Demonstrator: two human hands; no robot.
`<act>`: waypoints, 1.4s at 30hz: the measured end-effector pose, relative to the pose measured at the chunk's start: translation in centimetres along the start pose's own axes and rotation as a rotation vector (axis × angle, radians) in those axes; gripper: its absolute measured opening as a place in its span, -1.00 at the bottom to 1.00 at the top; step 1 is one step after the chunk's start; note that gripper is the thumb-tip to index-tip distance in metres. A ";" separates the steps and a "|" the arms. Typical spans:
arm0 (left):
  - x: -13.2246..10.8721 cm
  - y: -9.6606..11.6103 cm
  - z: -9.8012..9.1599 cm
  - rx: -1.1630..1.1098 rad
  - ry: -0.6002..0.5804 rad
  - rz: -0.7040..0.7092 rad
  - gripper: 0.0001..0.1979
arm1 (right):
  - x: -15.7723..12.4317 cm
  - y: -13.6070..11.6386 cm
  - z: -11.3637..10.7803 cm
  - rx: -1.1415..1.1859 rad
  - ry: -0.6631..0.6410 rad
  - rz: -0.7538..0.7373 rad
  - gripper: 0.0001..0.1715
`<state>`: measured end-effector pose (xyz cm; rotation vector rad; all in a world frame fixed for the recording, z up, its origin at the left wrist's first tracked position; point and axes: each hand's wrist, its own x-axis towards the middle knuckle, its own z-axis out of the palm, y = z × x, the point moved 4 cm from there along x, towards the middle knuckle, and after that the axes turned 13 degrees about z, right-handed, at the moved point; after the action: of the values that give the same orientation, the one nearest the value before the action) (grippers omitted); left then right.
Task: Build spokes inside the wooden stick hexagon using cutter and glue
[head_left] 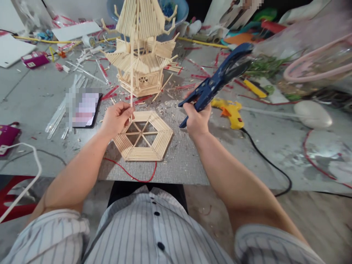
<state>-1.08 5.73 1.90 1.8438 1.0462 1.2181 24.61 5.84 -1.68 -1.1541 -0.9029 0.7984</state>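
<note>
My left hand (117, 119) pinches a thin wooden stick (131, 82) and holds it upright over the far left edge of a flat hexagonal frame (159, 141) made of sticks. My right hand (195, 119) grips the handles of blue cutting pliers (217, 79), raised above the table with the jaws pointing up and to the right. Behind the frame stands a tiered pagoda model (143, 47) built from the same sticks.
A yellow glue gun (231, 112) with a black cable lies right of my right hand. A phone (84, 110) lies to the left among loose sticks. A red wire (132, 176) curls at the table's front edge. Clutter fills the back; a white cable (33, 172) hangs left.
</note>
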 end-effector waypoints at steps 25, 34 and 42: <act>-1.9 1.8 3.0 0.369 -0.257 0.373 -0.79 | -0.9 -0.7 0.2 -0.759 -0.172 -0.348 -0.20; -2.2 2.0 3.4 0.409 -0.300 0.421 -0.74 | -1.4 -0.8 0.1 -0.860 -0.162 -0.444 -0.19; -1.8 1.3 3.4 0.431 -0.315 0.331 -0.75 | -1.8 -0.3 0.4 -0.935 -0.219 -0.493 -0.09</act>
<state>2.00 3.15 1.20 2.5269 0.8955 0.8742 23.48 4.29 -1.62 -1.5441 -1.7593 0.0547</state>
